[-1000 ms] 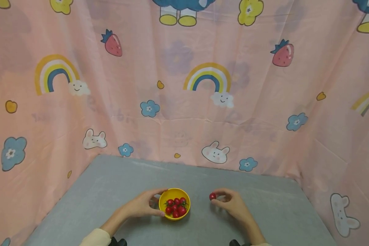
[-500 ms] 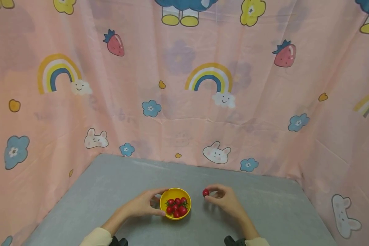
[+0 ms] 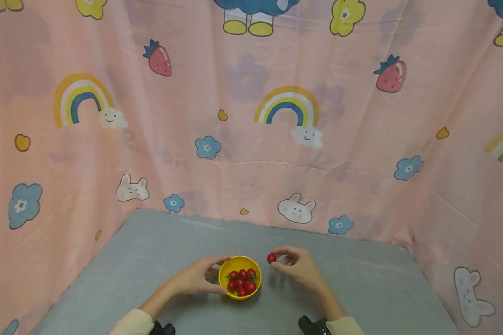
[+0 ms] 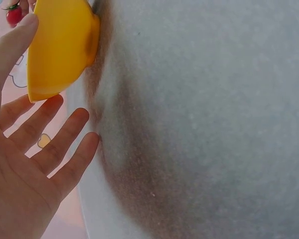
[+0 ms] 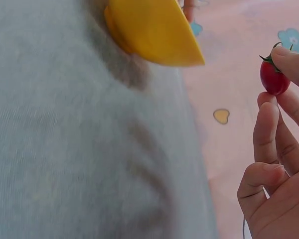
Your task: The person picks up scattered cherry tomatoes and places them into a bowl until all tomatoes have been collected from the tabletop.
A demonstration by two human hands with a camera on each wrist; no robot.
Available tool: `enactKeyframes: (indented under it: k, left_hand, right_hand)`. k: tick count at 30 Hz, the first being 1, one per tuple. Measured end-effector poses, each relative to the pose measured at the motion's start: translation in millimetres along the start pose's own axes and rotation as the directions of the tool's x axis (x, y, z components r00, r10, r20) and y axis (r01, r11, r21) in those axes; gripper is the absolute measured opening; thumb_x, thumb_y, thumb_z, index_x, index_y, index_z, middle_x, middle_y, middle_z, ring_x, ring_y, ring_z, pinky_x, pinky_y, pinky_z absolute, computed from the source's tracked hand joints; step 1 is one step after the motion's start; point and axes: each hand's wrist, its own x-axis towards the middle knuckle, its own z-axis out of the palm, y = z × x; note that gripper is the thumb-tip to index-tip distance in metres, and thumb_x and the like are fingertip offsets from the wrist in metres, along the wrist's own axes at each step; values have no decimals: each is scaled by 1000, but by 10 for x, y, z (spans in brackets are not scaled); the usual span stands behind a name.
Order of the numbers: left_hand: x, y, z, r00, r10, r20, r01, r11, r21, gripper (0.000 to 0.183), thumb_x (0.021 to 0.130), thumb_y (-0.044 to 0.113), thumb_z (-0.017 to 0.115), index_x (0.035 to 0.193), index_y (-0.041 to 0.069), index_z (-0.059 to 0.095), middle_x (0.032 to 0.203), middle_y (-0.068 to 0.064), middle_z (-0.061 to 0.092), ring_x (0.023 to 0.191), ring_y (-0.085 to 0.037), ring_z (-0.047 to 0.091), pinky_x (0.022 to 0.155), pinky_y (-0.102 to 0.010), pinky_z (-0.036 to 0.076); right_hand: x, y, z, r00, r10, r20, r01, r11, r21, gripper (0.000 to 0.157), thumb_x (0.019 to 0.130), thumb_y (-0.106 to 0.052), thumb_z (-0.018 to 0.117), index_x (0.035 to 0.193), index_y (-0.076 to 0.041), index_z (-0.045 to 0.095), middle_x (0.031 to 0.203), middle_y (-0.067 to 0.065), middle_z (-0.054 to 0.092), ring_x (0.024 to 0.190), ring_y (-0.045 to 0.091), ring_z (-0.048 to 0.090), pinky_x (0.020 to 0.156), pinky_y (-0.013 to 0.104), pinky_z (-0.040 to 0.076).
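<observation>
A small yellow bowl (image 3: 223, 269) stands on the grey table, with several red cherry tomatoes (image 3: 241, 283) inside, some with green stems. My left hand (image 3: 194, 278) holds the bowl's left side, thumb at the near rim and fingertips at the far rim; in the left wrist view the other fingers (image 4: 67, 152) are spread. To the right of the bowl, raised above the table, my right hand (image 3: 299, 267) pinches one cherry tomato (image 5: 273, 77) between thumb and fingertips. That tomato's green stem points up beside the thumb in the right wrist view.
The grey table (image 3: 184, 237) reaches back to a pink curtain (image 3: 243, 177) printed with rainbows, rabbits and flowers, which also hangs along both sides. Dark wrist straps (image 3: 314, 325) sit near both pale sleeves.
My right hand has moved left and slightly away from me, bringing the cherry tomato closer to the bowl. The left hand and bowl stay in place; the head view has shifted slightly.
</observation>
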Motion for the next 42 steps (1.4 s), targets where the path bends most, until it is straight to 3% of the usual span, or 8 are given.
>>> enactKeyframes:
  k: [5,11,27,35,42]
  left_hand:
    - [0,9,-2,1000,-1,-3,1,1000,8,79,85,30,85,151,10,47,146,-7,53,111,-21,63,89,-37,55]
    - [4,3,-1,1000,-3,-8,4,1000,24,80,85,32,86,151,9,48,145,-6,54,110,-19,63,88,-37,55]
    - [13,9,-10,1000,1,0,-1,1000,17,78,85,30,85,150,8,48,144,-6,55,110,-19,63,89,-38,55]
    - [11,18,-7,1000,-2,-3,2,1000,21,78,85,31,86,150,7,49,144,-7,55,111,-21,63,90,-40,55]
    - [16,15,-5,1000,-7,-13,7,999,44,79,84,31,86,150,8,49,144,-7,55,110,-20,63,89,-40,55]
  right_hand:
    - [53,-82,86,1000,14,15,-14,1000,-4,26,88,-19,83,110,-9,74,104,5,72,78,24,67,69,29,56]
    - [96,-169,188,997,-46,61,45,999,29,26,89,-15,81,111,-5,74,106,8,71,79,26,65,67,27,55]
    - [162,-175,385,989,-48,138,39,997,68,25,90,-16,80,112,-7,73,105,6,71,78,24,65,63,24,51]
    - [157,-162,417,985,-67,158,56,995,78,26,92,-11,78,114,0,71,105,13,69,78,25,64,66,24,53]
    - [127,-74,358,991,-26,133,17,997,69,26,91,-7,77,115,1,71,105,15,69,78,24,65,67,26,54]
